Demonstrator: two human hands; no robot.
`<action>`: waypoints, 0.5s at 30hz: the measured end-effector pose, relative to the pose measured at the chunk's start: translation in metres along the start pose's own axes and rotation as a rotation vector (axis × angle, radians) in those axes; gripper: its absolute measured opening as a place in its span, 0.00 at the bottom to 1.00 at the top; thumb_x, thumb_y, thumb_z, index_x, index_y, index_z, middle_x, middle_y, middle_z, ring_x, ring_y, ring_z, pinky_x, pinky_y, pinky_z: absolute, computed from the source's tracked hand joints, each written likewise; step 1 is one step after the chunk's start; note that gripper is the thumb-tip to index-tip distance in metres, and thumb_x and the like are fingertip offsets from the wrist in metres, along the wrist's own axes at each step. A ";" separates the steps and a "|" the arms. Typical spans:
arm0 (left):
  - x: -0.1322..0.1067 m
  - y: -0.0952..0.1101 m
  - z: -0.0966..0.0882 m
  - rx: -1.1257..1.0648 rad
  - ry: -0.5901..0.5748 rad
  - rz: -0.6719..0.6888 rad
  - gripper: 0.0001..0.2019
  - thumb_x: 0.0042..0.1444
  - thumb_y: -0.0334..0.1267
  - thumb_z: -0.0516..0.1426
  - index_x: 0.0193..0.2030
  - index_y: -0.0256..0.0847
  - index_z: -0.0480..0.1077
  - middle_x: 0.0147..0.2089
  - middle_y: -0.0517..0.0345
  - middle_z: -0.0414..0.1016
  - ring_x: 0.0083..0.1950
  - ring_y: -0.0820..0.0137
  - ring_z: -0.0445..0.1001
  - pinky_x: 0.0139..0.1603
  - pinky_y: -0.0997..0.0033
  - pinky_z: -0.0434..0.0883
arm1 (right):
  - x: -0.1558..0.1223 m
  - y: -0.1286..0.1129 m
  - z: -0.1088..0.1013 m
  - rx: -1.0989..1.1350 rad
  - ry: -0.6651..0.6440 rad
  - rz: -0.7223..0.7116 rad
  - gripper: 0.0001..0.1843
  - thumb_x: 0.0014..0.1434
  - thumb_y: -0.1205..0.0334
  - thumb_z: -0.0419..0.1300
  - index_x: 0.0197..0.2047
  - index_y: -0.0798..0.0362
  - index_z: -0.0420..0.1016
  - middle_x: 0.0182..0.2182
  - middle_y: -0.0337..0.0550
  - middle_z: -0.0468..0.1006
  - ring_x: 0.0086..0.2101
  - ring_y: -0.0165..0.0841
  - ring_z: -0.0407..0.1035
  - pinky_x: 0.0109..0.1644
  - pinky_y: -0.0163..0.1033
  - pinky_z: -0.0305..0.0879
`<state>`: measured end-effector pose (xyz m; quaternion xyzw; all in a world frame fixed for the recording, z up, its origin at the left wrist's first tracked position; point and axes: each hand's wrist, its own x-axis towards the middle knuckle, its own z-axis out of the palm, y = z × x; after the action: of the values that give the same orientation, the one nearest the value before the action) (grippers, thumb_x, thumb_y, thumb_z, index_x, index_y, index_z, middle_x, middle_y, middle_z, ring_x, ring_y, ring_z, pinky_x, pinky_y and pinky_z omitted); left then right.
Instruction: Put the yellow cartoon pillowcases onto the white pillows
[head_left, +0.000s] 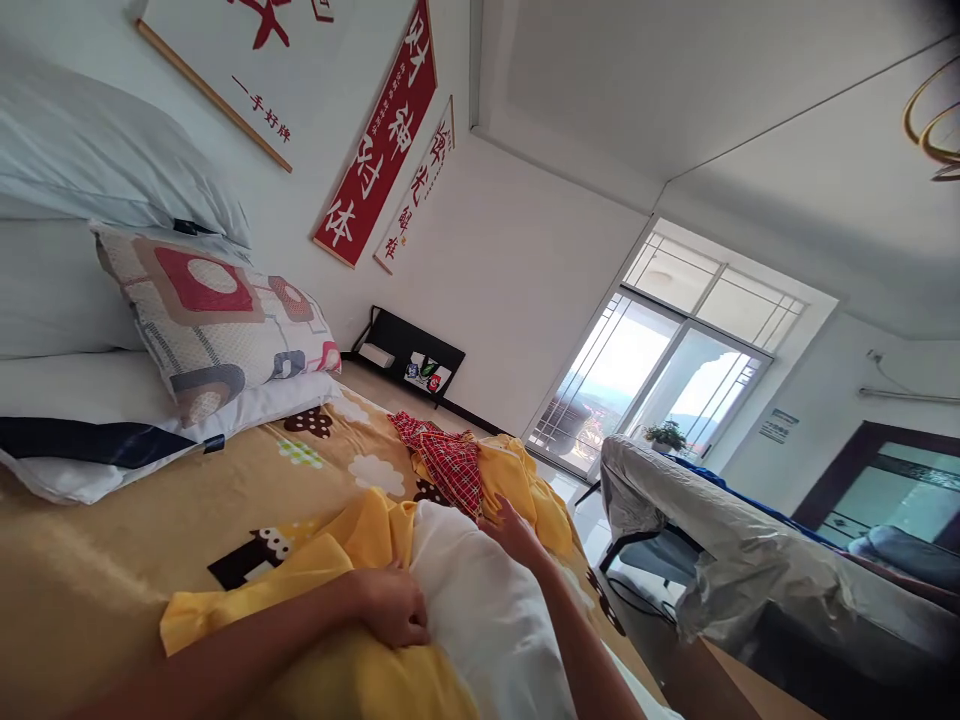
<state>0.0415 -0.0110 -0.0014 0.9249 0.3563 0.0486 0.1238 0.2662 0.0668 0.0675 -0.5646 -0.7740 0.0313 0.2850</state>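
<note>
A white pillow (480, 610) lies on the bed, partly wrapped in a yellow cloth (360, 545). My left hand (394, 605) is curled shut, pinching the yellow cloth at the pillow's near edge. My right hand (514, 530) rests at the far end of the pillow, fingers bent onto the white and yellow fabric. Just beyond that hand lies a red checked garment (450, 460).
The bed carries a tan blanket (112, 560) with cartoon patterns. A patterned cushion (217, 315) and white pillows (97, 150) are stacked at the left. A table under silver sheeting (720, 540) stands right of the bed, before a balcony door (645, 385).
</note>
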 end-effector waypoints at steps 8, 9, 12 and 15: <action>-0.019 -0.014 -0.042 0.075 0.239 -0.081 0.14 0.59 0.43 0.55 0.28 0.41 0.77 0.31 0.55 0.80 0.38 0.65 0.74 0.58 0.51 0.60 | -0.023 -0.011 0.051 -0.147 -0.181 0.044 0.24 0.57 0.49 0.58 0.54 0.49 0.76 0.45 0.50 0.81 0.46 0.47 0.74 0.47 0.46 0.66; -0.018 -0.014 -0.046 0.131 0.266 -0.066 0.14 0.59 0.42 0.55 0.27 0.40 0.76 0.31 0.54 0.79 0.39 0.64 0.74 0.59 0.49 0.59 | -0.027 -0.014 0.044 -0.154 -0.191 0.031 0.24 0.56 0.50 0.59 0.54 0.48 0.76 0.45 0.49 0.81 0.47 0.46 0.74 0.47 0.45 0.66; -0.014 -0.010 -0.050 0.243 0.317 -0.049 0.13 0.57 0.37 0.55 0.24 0.38 0.74 0.32 0.51 0.78 0.45 0.60 0.73 0.60 0.45 0.56 | -0.042 -0.026 0.021 -0.193 -0.168 -0.023 0.25 0.55 0.52 0.60 0.56 0.45 0.74 0.45 0.46 0.81 0.47 0.46 0.73 0.50 0.46 0.65; -0.012 -0.005 -0.051 0.284 0.450 -0.098 0.08 0.54 0.36 0.55 0.31 0.38 0.75 0.44 0.47 0.77 0.53 0.56 0.69 0.60 0.45 0.56 | -0.063 -0.041 0.003 -0.256 -0.090 -0.052 0.25 0.56 0.56 0.59 0.57 0.45 0.73 0.44 0.47 0.81 0.46 0.45 0.73 0.52 0.47 0.63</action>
<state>0.0201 -0.0056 0.0466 0.8806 0.4223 0.1965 -0.0872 0.2419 -0.0035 0.0551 -0.5740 -0.7981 -0.0501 0.1763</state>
